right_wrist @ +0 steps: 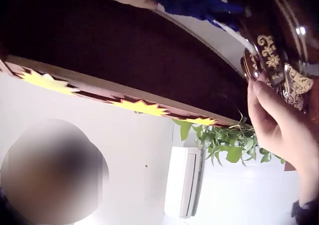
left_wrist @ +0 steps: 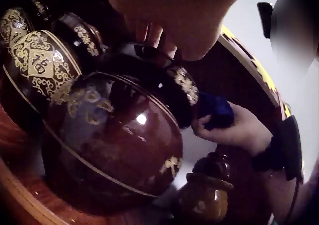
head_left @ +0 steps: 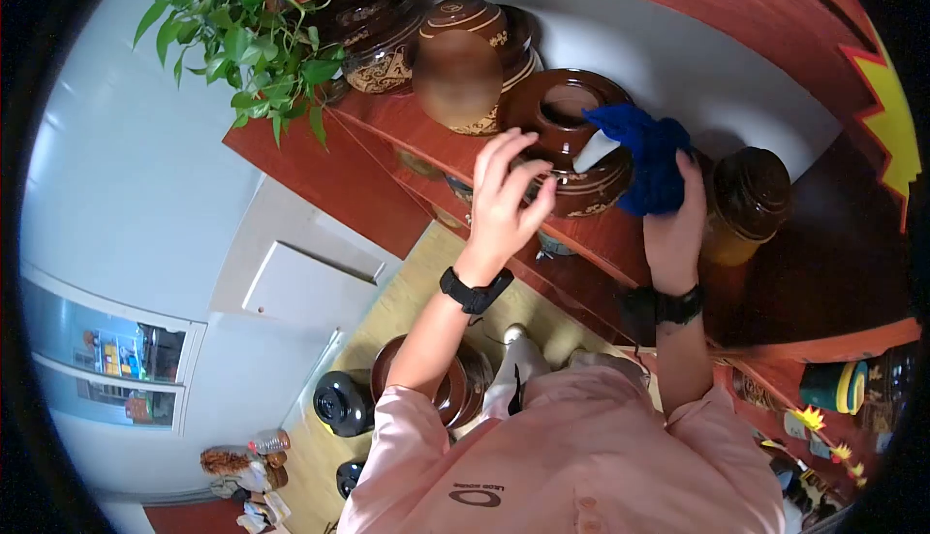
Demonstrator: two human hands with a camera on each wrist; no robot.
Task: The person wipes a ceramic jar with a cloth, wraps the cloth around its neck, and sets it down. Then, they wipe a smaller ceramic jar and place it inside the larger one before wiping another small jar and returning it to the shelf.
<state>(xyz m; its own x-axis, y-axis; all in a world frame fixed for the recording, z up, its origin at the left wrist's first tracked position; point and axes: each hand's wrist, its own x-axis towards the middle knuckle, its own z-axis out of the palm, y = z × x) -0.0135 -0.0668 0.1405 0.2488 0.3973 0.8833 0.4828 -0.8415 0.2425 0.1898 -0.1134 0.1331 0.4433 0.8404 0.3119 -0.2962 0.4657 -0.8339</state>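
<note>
A wide brown glazed jar [head_left: 528, 112] with a round open mouth stands on the red wooden shelf; gold patterns run round its side. My right hand [head_left: 683, 224] grips a bunched blue cloth [head_left: 661, 161] against the jar's right side. A white strip [head_left: 593, 152] shows between cloth and jar. On the near left side of the jar is my left hand [head_left: 504, 209], fingers spread and slightly bent, fingertips right at the jar's surface. The left wrist view shows the jar's round body [left_wrist: 114, 140] below the left hand, with the blue cloth [left_wrist: 215, 111] behind its upper part.
A smaller lidded jar [head_left: 751, 195] stands to the right, other patterned jars [head_left: 378, 69] to the left. Leafy green vines [head_left: 257, 45] hang at the shelf's left end. Starburst tags [head_left: 886, 122] line the curved shelf edge. On the floor stand a black jar [head_left: 341, 403] and brown pottery [head_left: 460, 389].
</note>
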